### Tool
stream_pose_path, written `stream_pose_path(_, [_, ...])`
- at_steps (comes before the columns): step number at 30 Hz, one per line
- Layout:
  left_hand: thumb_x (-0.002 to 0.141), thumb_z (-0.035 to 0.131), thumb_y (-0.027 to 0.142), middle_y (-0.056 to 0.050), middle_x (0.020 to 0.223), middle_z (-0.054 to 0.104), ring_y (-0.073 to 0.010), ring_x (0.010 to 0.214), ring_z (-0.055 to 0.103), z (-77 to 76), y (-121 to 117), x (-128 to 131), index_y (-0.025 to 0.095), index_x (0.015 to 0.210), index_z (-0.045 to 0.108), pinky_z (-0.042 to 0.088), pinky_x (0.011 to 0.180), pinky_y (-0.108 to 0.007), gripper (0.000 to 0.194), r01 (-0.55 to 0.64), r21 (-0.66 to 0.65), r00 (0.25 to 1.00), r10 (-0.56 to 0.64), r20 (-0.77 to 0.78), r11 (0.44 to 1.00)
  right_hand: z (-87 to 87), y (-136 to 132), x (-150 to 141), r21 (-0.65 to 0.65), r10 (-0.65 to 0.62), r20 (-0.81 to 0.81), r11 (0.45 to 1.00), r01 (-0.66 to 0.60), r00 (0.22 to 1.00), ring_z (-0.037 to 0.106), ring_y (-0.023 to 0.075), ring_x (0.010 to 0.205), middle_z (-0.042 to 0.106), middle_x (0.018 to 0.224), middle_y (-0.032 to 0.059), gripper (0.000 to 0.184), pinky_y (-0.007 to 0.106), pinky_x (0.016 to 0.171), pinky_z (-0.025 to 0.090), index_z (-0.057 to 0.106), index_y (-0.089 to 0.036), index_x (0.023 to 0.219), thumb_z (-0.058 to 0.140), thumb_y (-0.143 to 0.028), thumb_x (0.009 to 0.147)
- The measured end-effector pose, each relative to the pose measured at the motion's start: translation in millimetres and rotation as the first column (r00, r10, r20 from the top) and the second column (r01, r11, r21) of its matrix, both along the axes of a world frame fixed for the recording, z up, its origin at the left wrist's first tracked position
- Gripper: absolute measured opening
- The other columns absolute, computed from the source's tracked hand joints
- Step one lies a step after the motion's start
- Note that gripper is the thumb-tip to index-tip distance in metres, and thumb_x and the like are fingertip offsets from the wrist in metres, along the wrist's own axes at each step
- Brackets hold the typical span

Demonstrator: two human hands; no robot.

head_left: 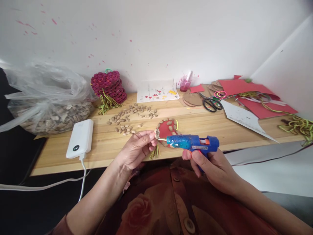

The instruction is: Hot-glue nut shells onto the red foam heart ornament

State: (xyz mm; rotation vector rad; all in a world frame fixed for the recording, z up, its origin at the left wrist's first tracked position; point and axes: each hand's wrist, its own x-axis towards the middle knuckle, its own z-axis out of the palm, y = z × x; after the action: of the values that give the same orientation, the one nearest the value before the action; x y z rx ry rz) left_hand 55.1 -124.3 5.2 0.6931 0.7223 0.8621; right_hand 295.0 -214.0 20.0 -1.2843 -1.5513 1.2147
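Observation:
My left hand (141,146) pinches a small brown nutshell (157,133), perhaps a peanut half, between thumb and fingertips. Wrapped round the handle of a blue hot glue gun (186,141) are the fingers of my right hand (207,164). The gun points left, and its metal nozzle meets or nearly meets the shell. Behind both hands lies a round red card (164,130) with shells along its edge, a yellow loop and a green-brown tassel (155,152). The gun and my left hand cover part of the card. Several loose shells (122,118) are scattered to its left.
A plastic bag of shells (56,114) and a white power bank (80,138) with a cable stand at left. Purple-red shell pieces (109,85) lean on the wall. At back are a sheet with stars (156,89), a pink cup (185,85), scissors (212,103) and red card (246,87).

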Motion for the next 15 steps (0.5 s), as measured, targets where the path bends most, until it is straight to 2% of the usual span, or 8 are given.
stream_pose_path(15, [0.063, 0.098, 0.035, 0.0, 0.065, 0.061, -0.0058, 0.059, 0.05, -0.3, -1.3, 2.3, 0.012, 0.071, 0.072, 0.043, 0.054, -0.015, 0.036, 0.008, -0.012, 1.0, -0.008, 0.011, 1.0, -3.5, -0.3, 1.6, 0.005, 0.002, 0.024, 1.0, -0.003, 1.0, 0.05, 0.0137, 0.05, 0.054, 0.055, -0.0034, 0.043, 0.032, 0.054, 0.039, 0.062, -0.02, 0.085, 0.047, -0.055, 0.105])
